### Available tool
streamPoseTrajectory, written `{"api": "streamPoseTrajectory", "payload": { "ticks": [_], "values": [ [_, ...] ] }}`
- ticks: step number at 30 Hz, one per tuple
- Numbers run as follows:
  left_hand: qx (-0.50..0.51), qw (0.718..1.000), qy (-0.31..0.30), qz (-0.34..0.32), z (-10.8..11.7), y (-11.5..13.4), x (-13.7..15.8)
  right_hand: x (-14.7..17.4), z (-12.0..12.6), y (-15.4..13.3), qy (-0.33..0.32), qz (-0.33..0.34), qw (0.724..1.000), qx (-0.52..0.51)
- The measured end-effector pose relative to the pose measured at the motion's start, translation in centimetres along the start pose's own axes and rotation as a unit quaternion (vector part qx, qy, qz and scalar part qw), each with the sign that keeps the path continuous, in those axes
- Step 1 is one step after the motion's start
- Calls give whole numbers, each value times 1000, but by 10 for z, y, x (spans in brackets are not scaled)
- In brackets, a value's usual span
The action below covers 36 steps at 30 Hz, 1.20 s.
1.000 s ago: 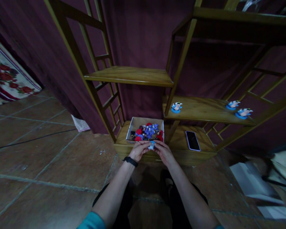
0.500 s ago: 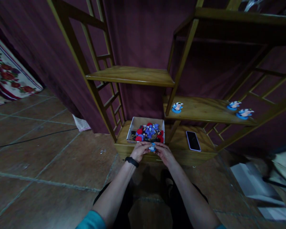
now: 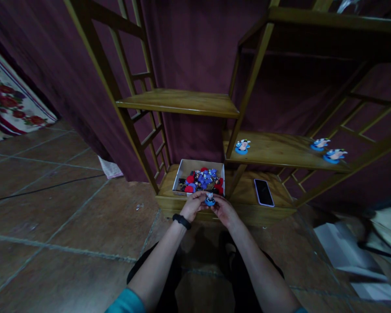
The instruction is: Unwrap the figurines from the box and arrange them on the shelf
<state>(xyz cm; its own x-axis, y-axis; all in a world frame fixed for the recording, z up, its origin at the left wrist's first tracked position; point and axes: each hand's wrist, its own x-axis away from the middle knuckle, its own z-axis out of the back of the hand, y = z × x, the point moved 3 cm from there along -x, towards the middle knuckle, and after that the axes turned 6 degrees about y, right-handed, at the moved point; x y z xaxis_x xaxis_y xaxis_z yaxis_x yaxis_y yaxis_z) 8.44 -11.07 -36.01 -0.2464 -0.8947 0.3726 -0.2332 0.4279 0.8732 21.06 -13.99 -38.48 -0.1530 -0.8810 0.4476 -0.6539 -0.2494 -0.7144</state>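
Observation:
Between my two hands is a small blue and white figurine (image 3: 210,199) on a round blue base. My left hand (image 3: 194,206) has its fingers closed on the figurine's left side. From the other side my right hand (image 3: 224,210) pinches it too. Just beyond my hands sits an open cardboard box (image 3: 200,164) with several red, purple and black figurines (image 3: 204,178) heaped inside. Similar blue-based figurines stand on the right shelf: one figurine (image 3: 243,147) at its left end, and a pair, one figurine (image 3: 319,144) behind another figurine (image 3: 335,155), at its right.
A wooden shelf unit (image 3: 179,102) stands before a dark red curtain (image 3: 189,48). On its low board to the right lies a phone (image 3: 263,192). White boxes (image 3: 345,252) are on the floor at right; a black cable (image 3: 48,188) crosses the tiles at left.
The figurine has been turned between my fingers, so its upright body and round blue base now show more plainly. Both hands stay in nearly the same place.

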Motion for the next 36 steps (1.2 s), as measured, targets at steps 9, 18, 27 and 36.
{"api": "streamPoseTrajectory", "payload": {
  "ticks": [9, 18, 27, 36],
  "values": [
    [-77, 986, -121, -89, -12, 6, 6, -1, 3, -3, 26, 8, 999, -28],
    [-370, 885, -51, -278, -15, 14, 15, -5, 8, -1, 26, 11, 1000, -5],
    [-433, 860, -3, -272, -16, 17, 27, -3, 8, -1, 25, 19, 999, 11],
    [-500, 812, -11, -302, -18, 17, 30, 7, 3, -4, 29, 4, 1000, -4]
  ]
}}
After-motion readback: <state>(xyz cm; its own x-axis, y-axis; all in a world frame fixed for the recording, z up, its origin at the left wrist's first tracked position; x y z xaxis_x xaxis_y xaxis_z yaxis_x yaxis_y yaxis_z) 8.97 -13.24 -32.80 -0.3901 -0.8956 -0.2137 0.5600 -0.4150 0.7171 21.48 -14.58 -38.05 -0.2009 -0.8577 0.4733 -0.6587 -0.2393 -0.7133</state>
